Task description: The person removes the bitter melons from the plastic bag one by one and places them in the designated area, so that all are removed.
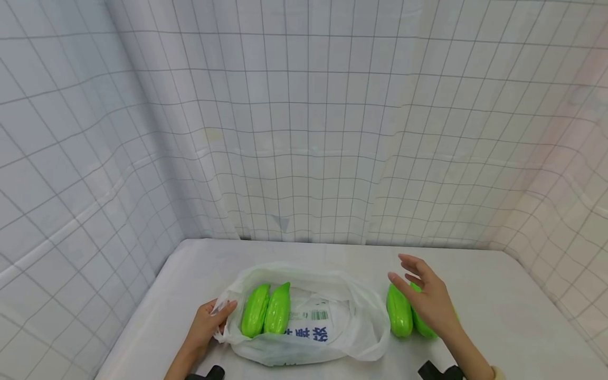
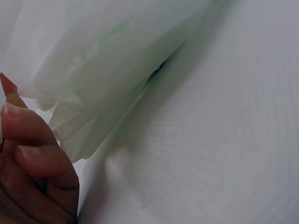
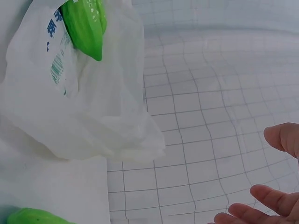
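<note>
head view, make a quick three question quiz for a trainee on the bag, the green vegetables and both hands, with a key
1. How many green vegetables lie inside the white plastic bag?
2. True or false: the left hand holds the edge of the white plastic bag.
3. Which describes the right hand?
a) inside the bag
b) open, holding nothing, close to the vegetables outside the bag
c) curled round a vegetable

Key
1. Two
2. True
3. b
</note>
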The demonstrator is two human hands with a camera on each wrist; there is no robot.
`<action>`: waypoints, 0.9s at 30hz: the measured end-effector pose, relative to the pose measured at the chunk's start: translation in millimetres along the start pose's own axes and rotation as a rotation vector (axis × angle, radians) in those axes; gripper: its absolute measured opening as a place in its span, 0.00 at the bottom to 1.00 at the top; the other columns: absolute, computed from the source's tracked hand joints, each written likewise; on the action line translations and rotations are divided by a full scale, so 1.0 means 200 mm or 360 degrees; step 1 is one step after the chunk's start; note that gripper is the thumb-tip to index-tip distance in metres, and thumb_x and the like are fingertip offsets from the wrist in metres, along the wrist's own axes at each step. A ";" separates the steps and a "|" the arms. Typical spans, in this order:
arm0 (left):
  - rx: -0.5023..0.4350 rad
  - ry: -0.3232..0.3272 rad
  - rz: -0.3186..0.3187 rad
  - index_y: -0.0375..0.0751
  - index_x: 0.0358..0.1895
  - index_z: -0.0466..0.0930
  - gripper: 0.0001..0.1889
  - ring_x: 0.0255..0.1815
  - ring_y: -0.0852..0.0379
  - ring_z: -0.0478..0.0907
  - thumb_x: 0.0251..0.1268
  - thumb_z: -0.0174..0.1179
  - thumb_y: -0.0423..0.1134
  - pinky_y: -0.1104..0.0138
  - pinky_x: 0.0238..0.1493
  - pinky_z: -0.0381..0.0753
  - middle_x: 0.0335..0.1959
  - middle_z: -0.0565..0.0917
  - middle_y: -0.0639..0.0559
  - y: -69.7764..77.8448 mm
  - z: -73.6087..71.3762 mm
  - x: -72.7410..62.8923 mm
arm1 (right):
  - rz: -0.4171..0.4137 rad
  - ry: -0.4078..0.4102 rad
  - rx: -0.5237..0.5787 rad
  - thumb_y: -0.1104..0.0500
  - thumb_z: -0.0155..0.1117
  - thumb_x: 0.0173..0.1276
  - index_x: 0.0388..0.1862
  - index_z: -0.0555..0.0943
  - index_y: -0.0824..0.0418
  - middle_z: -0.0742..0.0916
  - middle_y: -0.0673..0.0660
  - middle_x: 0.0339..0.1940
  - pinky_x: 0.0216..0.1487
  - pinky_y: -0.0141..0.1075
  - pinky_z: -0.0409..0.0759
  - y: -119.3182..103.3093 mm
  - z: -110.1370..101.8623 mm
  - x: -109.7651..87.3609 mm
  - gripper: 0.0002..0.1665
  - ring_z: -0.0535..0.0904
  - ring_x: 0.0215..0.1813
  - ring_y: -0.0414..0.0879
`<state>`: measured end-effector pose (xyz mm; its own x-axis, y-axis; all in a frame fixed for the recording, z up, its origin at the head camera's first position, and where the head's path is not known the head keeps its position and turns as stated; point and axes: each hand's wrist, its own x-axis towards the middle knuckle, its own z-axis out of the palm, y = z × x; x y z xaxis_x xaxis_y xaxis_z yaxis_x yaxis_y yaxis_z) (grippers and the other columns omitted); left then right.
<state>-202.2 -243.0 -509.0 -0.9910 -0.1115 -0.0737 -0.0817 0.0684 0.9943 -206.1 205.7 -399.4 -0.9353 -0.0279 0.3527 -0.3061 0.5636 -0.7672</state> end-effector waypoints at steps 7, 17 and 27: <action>-0.0020 -0.0007 -0.0011 0.33 0.29 0.75 0.13 0.12 0.60 0.65 0.65 0.61 0.40 0.69 0.16 0.67 0.11 0.67 0.53 0.00 0.00 0.00 | 0.0041 -0.0096 0.0075 0.44 0.65 0.64 0.62 0.70 0.60 0.76 0.58 0.61 0.56 0.41 0.71 -0.04 0.02 0.01 0.34 0.71 0.62 0.53; -0.0015 -0.0018 0.0026 0.33 0.28 0.74 0.13 0.11 0.60 0.65 0.66 0.60 0.39 0.69 0.15 0.67 0.10 0.67 0.53 0.00 0.00 0.00 | 0.0007 -0.0206 0.0121 0.43 0.67 0.62 0.61 0.72 0.59 0.77 0.57 0.61 0.56 0.44 0.72 -0.11 0.11 0.04 0.34 0.71 0.62 0.52; -0.0024 -0.0011 -0.0001 0.34 0.28 0.74 0.13 0.11 0.60 0.64 0.65 0.61 0.40 0.69 0.15 0.67 0.10 0.67 0.53 0.00 0.00 0.00 | -0.0039 -0.0367 0.0181 0.43 0.67 0.62 0.61 0.72 0.56 0.78 0.53 0.59 0.56 0.44 0.72 -0.17 0.20 0.08 0.32 0.72 0.62 0.51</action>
<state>-203.0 -243.6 -509.9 -0.9917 -0.1049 -0.0749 -0.0808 0.0532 0.9953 -218.6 153.9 -388.9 -0.9392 -0.2350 0.2503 -0.3347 0.4644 -0.8199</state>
